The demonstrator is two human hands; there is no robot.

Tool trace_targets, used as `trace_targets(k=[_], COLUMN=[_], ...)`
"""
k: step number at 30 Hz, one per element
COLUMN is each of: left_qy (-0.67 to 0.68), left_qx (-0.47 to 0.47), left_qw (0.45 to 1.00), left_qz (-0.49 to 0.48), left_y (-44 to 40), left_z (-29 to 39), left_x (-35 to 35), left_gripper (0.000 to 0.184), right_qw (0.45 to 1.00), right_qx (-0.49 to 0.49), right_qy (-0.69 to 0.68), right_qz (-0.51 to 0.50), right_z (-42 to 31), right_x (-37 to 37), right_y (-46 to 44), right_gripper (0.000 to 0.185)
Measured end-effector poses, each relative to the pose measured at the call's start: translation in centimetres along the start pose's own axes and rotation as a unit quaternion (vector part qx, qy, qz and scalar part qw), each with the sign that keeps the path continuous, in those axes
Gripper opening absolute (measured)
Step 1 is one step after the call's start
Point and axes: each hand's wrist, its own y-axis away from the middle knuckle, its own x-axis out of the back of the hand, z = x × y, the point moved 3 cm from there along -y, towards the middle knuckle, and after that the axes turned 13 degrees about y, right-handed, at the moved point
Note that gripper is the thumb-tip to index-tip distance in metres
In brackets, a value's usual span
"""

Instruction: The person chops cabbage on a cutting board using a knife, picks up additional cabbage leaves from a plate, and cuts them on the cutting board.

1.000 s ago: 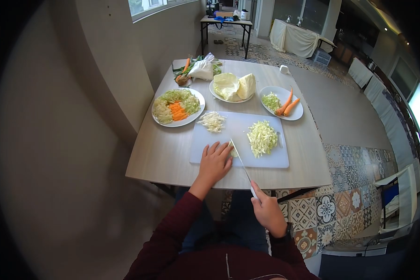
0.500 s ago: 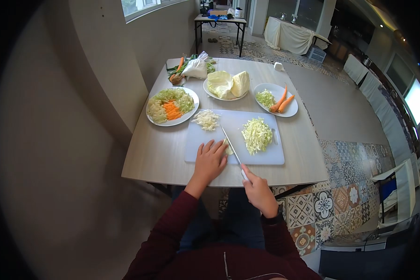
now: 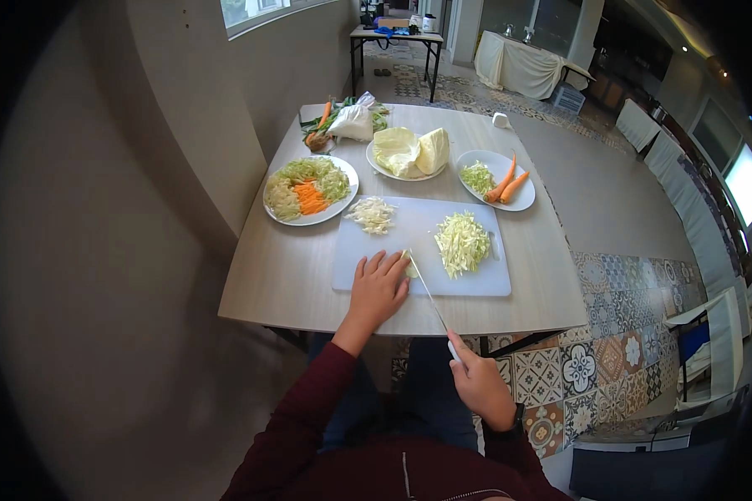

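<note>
My right hand [image 3: 482, 386] is wrapped round the white handle of a kitchen knife [image 3: 430, 294], whose blade points forward and left. The blade's tip lies by a small pale green cabbage piece [image 3: 412, 270] on the white cutting board [image 3: 376, 271]. My left hand [image 3: 378, 288] rests on the board and holds that piece down with its fingertips, covering part of it. Right of the knife is a heap of shredded green cabbage [image 3: 462, 245]. A smaller heap of whiter shreds [image 3: 372, 215] sits at the board's far left.
Beyond the board stand a plate of shredded vegetables [image 3: 353, 179], a plate with cabbage chunks [image 3: 416, 176] and a plate with carrots and shreds [image 3: 525, 200]. A bag of white contents [image 3: 353, 123] lies beside vegetables at the far left. The table's near edge [image 3: 526, 327] is close to me.
My right hand has drawn the knife back towards me and to the right, so its tip is now nearer my left fingers. My left hand stays almost in place.
</note>
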Motion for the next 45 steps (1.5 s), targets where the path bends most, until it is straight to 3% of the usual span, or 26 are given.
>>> trace_targets(k=[11,21,26,29,35,45], left_qy=[0.005,0.007,0.003,0.004,0.002,0.005], left_qx=[0.006,-0.008,-0.008,0.002,0.002,0.007], left_qw=[1.000,1.000,1.000,1.000,1.000,1.000], left_qz=[-0.003,0.020,0.013,0.000,0.000,-0.005], left_y=[0.1,0.0,0.1,0.1,0.0,0.0], left_z=[0.1,0.1,0.0,0.0,0.0,0.2], left_x=[0.1,0.3,0.1,0.1,0.2,0.3], left_gripper=[0.039,0.038,0.038,0.040,0.040,0.040], right_qw=[0.998,0.996,0.993,0.981,0.994,0.998], right_qx=[-0.030,-0.051,-0.074,-0.136,-0.064,-0.022], right_qy=[-0.040,-0.076,-0.089,-0.111,-0.083,-0.063], right_qz=[-0.043,-0.016,-0.029,-0.083,-0.042,-0.005], right_z=[1.0,1.2,1.4,-0.3,0.3,0.4], right_x=[2.4,0.2,0.9,2.1,1.0,-0.8], right_y=[2.6,0.4,0.8,1.1,1.0,0.7], right_gripper=[0.052,0.051,0.051,0.050,0.051,0.051])
